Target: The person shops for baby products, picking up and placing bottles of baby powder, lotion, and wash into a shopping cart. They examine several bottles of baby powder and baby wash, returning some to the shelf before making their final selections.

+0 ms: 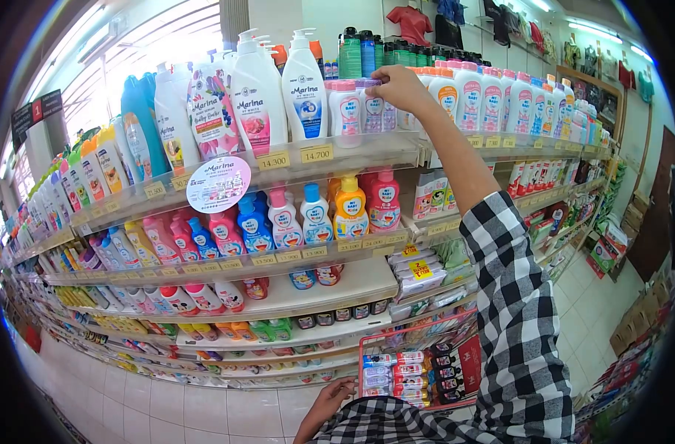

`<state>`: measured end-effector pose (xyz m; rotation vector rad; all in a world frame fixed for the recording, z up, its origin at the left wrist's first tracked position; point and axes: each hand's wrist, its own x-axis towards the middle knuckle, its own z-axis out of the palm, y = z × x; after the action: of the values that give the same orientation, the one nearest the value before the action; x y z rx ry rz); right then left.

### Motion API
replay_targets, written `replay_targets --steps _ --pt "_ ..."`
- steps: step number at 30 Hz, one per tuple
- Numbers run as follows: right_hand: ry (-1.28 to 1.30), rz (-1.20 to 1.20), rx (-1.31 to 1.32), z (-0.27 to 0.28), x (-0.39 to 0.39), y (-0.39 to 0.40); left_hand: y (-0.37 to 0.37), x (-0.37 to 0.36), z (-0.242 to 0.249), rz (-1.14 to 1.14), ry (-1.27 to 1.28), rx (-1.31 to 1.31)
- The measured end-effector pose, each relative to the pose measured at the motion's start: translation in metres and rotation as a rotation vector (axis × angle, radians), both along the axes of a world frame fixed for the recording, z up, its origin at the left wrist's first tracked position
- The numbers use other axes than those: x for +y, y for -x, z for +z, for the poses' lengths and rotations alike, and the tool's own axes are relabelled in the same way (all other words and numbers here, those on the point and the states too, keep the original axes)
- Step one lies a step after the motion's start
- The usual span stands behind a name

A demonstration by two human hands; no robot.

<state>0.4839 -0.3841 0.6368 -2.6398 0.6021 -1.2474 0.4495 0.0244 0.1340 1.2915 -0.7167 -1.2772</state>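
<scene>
My right hand [396,85] reaches up to the top shelf, its fingers closed around the upper part of a purple-capped baby powder bottle [369,115]. The bottle stands upright among others, beside a pink-capped powder bottle [345,111]. Low in the view, my left hand [333,399] is beside the left side of a red wire basket [361,362]. Its fingers are loosely bent and apart, with nothing visible in them. Packs and dark-topped items [407,374] lie in rows in the basket.
White Marina lotion bottles [305,92] stand tall just left of my right hand. More powder bottles [470,96] line the shelf to the right. A round paper sign [219,185] hangs from the shelf edge. Colourful Kids bottles [350,207] fill the shelf below, above a tiled floor [204,407].
</scene>
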Motion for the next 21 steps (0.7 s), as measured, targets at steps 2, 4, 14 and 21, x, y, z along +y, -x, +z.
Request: replay_targets --steps 2,4,14,21 --pt "0.022 0.002 -0.001 -0.001 -0.002 0.001 -0.001 -0.003 0.003 -0.037 -0.014 -0.027" --pt "0.044 0.003 -0.005 0.000 -0.001 0.001 -0.002 -0.005 0.005 -0.037 -0.019 0.023" --pt "0.034 0.008 0.002 -0.002 -0.004 -0.005 -0.008 -0.003 -0.008 -0.051 -0.035 -0.028" --pt "0.150 -0.022 -0.140 -0.013 -0.006 -0.001 -0.004 0.003 -0.013 -0.049 -0.021 -0.025"
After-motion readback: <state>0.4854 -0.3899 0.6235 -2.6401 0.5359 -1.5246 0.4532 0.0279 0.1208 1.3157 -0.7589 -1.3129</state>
